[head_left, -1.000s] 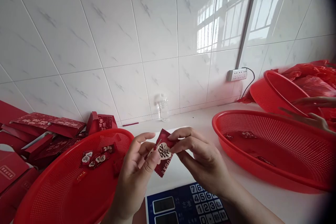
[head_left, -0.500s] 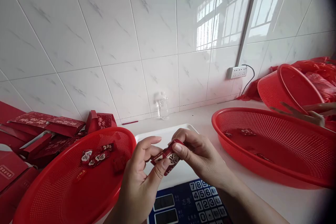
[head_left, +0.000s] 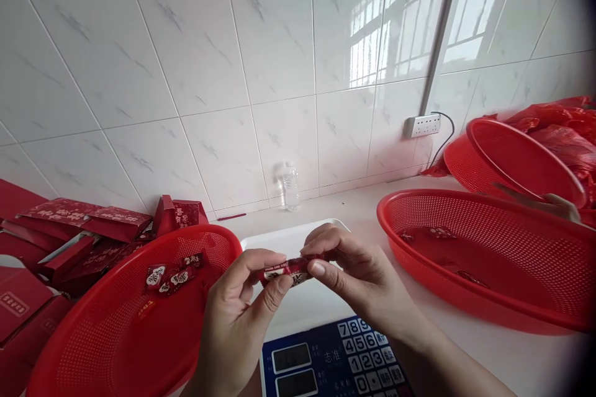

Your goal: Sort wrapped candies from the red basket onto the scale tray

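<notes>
While both hands' fingers (head_left: 274, 288) pinch the candy wrapper (head_left: 286, 269), perhaps sideways: red baskets (head_left: 139, 322) alongside.

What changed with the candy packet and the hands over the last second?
The candy packet turned from facing the camera, printed side showing, to lying nearly edge-on and level. Both the left hand and right hand kept their pinch on its ends, now slightly lower above the scale. The candies in the left basket stayed put.

Both hands (head_left: 298, 285) raised together, fingertips pinched, facing.
</notes>
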The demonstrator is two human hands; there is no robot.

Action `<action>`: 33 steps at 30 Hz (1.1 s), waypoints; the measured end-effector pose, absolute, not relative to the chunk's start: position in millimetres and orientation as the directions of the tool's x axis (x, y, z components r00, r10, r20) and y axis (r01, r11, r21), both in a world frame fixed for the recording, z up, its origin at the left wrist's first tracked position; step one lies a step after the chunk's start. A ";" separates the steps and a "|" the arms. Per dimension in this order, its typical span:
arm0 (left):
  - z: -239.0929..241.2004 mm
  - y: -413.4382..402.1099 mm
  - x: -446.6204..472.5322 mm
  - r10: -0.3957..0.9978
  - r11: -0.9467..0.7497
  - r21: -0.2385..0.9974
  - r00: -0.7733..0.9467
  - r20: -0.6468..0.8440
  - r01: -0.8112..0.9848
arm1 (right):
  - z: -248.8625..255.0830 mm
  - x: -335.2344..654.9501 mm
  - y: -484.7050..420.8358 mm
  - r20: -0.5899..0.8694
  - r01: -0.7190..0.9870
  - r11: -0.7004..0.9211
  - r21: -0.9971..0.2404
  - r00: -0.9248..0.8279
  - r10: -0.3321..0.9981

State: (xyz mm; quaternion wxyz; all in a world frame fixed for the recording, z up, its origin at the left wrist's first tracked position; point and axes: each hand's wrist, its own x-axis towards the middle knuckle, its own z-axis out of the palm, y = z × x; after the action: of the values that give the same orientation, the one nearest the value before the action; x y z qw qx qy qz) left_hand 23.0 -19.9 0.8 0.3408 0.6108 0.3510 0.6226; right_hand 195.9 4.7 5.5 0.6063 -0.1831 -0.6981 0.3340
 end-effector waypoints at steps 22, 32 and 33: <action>3.1 -22.6 16.1 0.735 -0.666 0.738 0.075 0.674 -0.112 | 5.3 195.7 -0.9 0.848 -0.202 0.824 -0.529 -0.167 0.503; 3.2 -27.3 18.6 0.921 -0.379 0.907 0.026 0.390 -0.185 | 8.4 197.7 0.7 0.971 0.129 0.984 -0.124 -0.187 0.147; 2.7 -27.3 18.6 0.930 -0.349 0.914 0.042 0.365 -0.208 | 8.7 196.8 0.9 0.970 0.149 0.984 -0.094 -0.209 0.124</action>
State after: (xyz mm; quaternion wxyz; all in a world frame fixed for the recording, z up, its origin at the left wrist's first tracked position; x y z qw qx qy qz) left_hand 18.6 -27.3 2.7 0.4667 0.5508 0.3279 0.6093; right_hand 196.8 0.9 8.7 0.6228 -0.0878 -0.7773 -0.0097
